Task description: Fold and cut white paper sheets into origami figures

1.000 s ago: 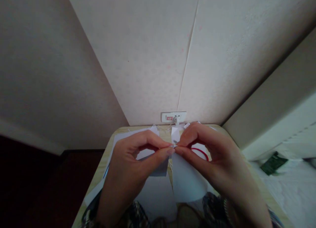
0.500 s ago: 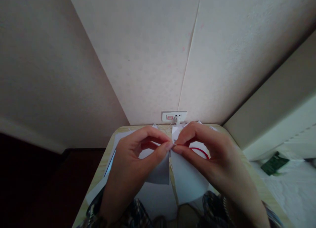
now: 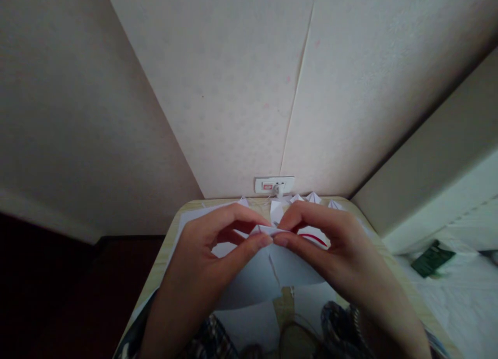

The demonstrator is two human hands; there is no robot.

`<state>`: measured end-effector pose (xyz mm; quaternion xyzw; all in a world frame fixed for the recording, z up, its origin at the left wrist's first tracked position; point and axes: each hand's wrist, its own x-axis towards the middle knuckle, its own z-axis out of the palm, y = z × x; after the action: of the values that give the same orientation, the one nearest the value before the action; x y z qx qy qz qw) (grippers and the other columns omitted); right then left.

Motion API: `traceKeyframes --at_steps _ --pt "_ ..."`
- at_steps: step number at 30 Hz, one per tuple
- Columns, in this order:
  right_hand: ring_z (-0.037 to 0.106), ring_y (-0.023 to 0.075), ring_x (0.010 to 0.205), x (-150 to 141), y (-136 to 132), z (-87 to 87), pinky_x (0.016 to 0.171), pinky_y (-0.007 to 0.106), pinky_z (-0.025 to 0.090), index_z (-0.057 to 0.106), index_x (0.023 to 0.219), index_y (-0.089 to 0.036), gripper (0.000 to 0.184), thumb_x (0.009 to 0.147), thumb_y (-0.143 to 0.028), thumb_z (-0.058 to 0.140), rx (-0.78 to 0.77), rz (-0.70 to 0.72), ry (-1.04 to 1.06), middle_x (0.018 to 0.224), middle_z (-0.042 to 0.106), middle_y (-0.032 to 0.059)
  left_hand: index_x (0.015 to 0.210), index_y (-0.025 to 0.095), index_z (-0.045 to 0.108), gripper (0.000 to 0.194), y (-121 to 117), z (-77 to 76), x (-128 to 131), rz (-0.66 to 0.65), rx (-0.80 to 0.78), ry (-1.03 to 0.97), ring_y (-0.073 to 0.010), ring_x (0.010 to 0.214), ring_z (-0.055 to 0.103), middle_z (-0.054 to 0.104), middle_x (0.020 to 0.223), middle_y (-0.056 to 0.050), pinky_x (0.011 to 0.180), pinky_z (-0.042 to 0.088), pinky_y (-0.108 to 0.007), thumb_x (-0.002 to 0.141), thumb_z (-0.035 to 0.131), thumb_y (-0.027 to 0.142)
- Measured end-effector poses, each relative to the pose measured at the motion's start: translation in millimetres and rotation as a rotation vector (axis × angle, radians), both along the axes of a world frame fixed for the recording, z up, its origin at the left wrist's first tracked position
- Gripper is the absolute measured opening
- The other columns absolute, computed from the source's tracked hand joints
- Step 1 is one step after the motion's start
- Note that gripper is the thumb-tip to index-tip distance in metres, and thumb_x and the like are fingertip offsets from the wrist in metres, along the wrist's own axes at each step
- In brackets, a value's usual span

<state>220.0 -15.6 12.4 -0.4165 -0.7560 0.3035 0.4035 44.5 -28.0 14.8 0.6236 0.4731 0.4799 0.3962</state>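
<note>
A small folded piece of white paper (image 3: 269, 230) is pinched between the thumbs and fingers of both hands, just above the table. My left hand (image 3: 206, 255) grips its left part, thumb in front and fingers behind. From the other side my right hand (image 3: 338, 239) holds the right part, the two thumb tips almost touching. Below them are larger white sheets (image 3: 249, 281), with a narrow uneven gap near the middle. A red curved strip (image 3: 314, 238) shows through the opening between my right thumb and fingers; what it belongs to is hidden.
Several folded white paper pieces (image 3: 313, 197) stand along the back of the light wooden table (image 3: 187, 209). Behind it, a wall socket (image 3: 274, 184) holds a white plug with a cable. A pale panel rises at the right, and a dark green packet (image 3: 433, 259) lies beyond the table.
The folded paper has turned, showing a wider creased face between my fingertips. Beneath my hands the larger sheets look shifted, and the gap between them appears narrower near the fingers.
</note>
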Motion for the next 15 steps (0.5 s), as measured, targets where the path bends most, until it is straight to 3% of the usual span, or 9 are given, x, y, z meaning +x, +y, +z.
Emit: traceKeyframes --at_steps 4,7,9,15 --pt "0.060 0.0125 0.057 -1.8 -1.5 0.1 0.053 0.022 0.045 0.061 0.064 -0.021 0.027 0.089 -0.029 0.065 0.012 -0.006 0.017 0.060 0.065 -0.0031 0.066 0.025 0.074 0.013 -0.3 1.7 -0.5 0.017 0.026 0.073 -0.0112 0.061 0.066 0.073 0.064 0.006 0.058 0.051 -0.016 0.074 0.074 0.015" --pt "0.064 0.0154 0.066 1.3 -2.5 -0.6 0.060 0.025 0.049 0.065 0.071 -0.022 0.016 0.085 -0.029 0.070 -0.003 -0.038 0.076 0.068 0.070 -0.0016 0.064 0.025 0.073 0.014 -2.6 1.7 -0.4 0.147 0.044 0.038 -0.0104 0.061 0.065 0.071 0.063 0.007 0.060 0.050 -0.017 0.074 0.074 0.015" --pt "0.066 0.0188 0.076 6.1 -3.3 -1.5 0.063 0.027 0.050 0.069 0.083 -0.024 0.008 0.082 -0.030 0.073 -0.006 -0.106 0.127 0.081 0.073 0.0006 0.065 0.026 0.072 0.016 -3.2 0.3 -1.2 0.265 0.067 -0.049 -0.0087 0.060 0.062 0.069 0.063 0.008 0.057 0.048 -0.015 0.073 0.074 0.012" --pt "0.061 0.0233 0.108 14.4 -9.8 -4.6 0.085 0.032 0.052 0.064 0.110 -0.031 0.022 0.091 -0.041 0.063 0.155 -0.356 0.461 0.116 0.065 0.0044 0.072 0.028 0.072 0.021 4.6 -6.6 -3.6 0.487 0.227 -0.423 -0.0070 0.062 0.057 0.066 0.064 0.010 0.058 0.046 -0.015 0.080 0.070 0.008"
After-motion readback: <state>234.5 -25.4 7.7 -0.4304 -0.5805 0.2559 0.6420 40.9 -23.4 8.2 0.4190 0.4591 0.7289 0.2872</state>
